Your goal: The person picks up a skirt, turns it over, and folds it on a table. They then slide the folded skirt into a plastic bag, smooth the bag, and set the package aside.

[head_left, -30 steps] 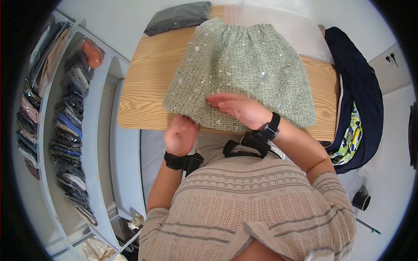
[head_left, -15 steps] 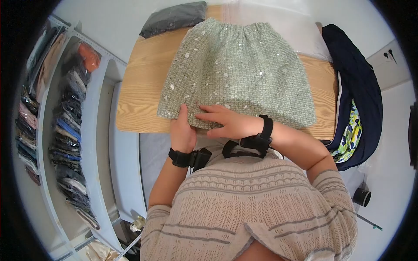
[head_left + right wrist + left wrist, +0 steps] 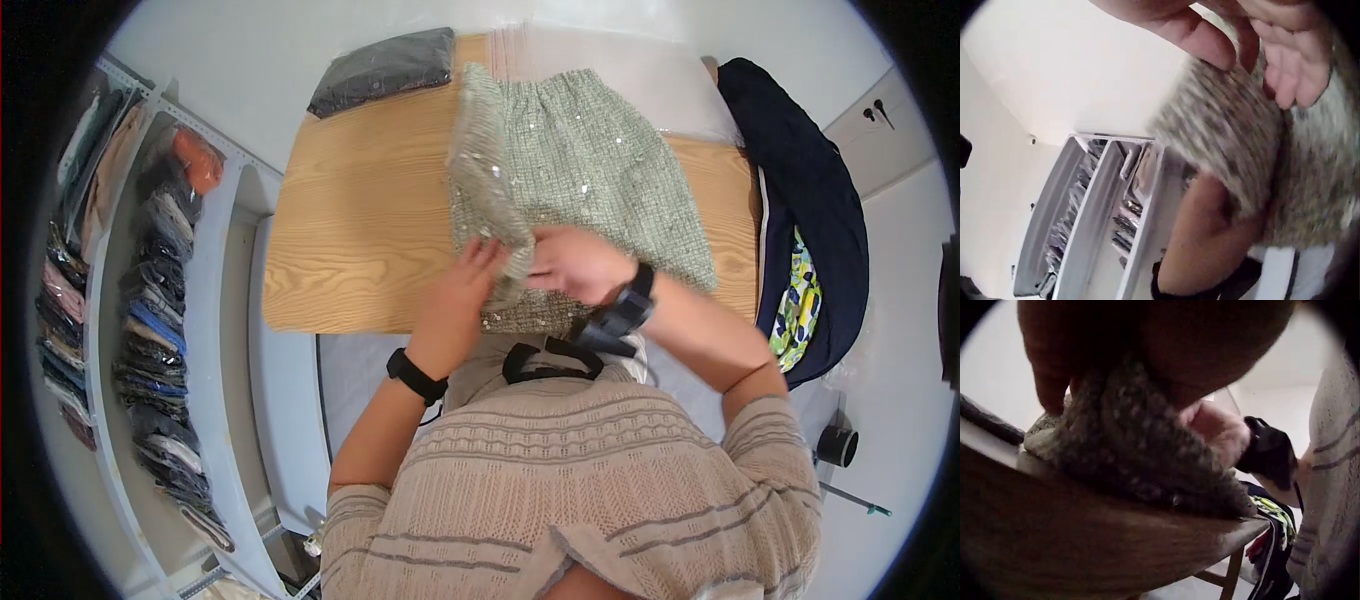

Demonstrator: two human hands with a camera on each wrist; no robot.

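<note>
A pale green tweed skirt with sequins and a gathered waistband lies on the wooden table, waist toward the far side. Its left side is lifted and folded inward over the middle. My left hand grips that folded edge near the hem; in the left wrist view the cloth bunches up between thumb and fingers. Facing it from the other side, my right hand pinches the raised flap near the hem. The right wrist view shows the right thumb and forefinger at the flap's top edge, with the left hand below.
A grey bagged garment lies at the table's far left, beside clear plastic bags along the back. Dark navy cloth hangs over the right edge with a patterned piece. Shelves of bagged clothes stand at left.
The skirt's left side, flat half a second ago, has been lifted and turned inward to the right. My left hand has moved right and up with it; my right hand has shifted slightly right.
</note>
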